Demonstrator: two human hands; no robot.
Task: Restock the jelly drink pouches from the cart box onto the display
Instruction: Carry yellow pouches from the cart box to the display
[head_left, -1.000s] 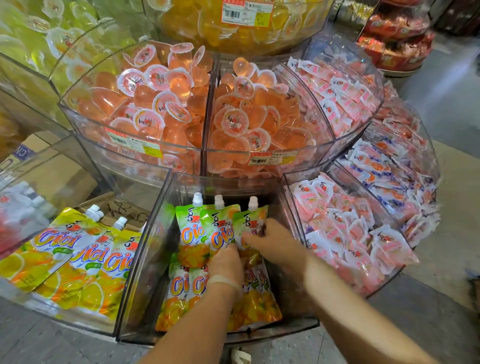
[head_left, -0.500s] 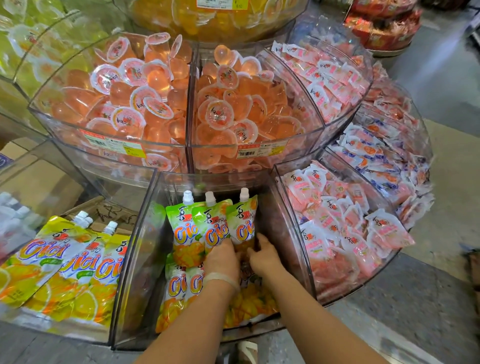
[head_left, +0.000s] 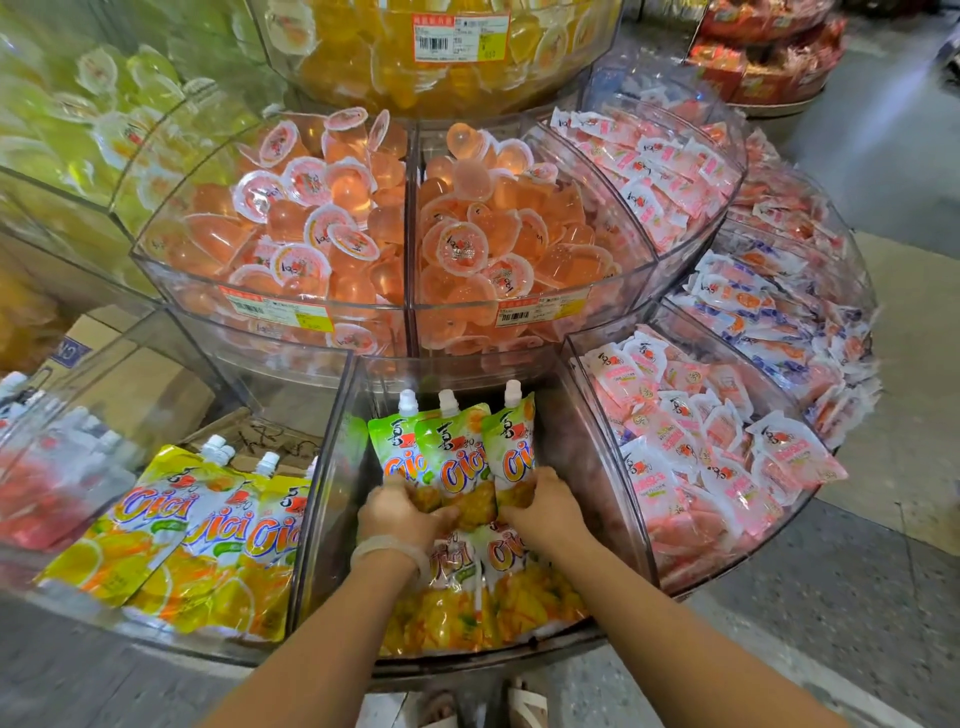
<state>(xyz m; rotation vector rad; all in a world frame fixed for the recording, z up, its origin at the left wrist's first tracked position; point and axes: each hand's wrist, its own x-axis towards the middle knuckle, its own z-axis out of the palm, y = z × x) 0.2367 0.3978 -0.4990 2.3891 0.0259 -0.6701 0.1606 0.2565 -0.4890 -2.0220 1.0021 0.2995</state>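
Both hands, left (head_left: 402, 512) and right (head_left: 545, 512), gripping upright green pouches (head_left: 457, 457), fingertips hidden behind them.

Both forearms reach forward into the middle bin (head_left: 332, 467). The left hand (head_left: 400, 512), with a pale band on its wrist, curls its fingers around the pouches (head_left: 457, 457). The right hand (head_left: 545, 512) grips them from the right side.

- The middle clear bin (head_left: 332, 467) is open on top; its clear side walls close it in left and right.
- Three upright mango pouches (head_left: 457, 457) block its far part.
- The orange jelly cup tier (head_left: 410, 312) overhangs the far end.
- Flat pouches (head_left: 498, 597) cover the near floor.
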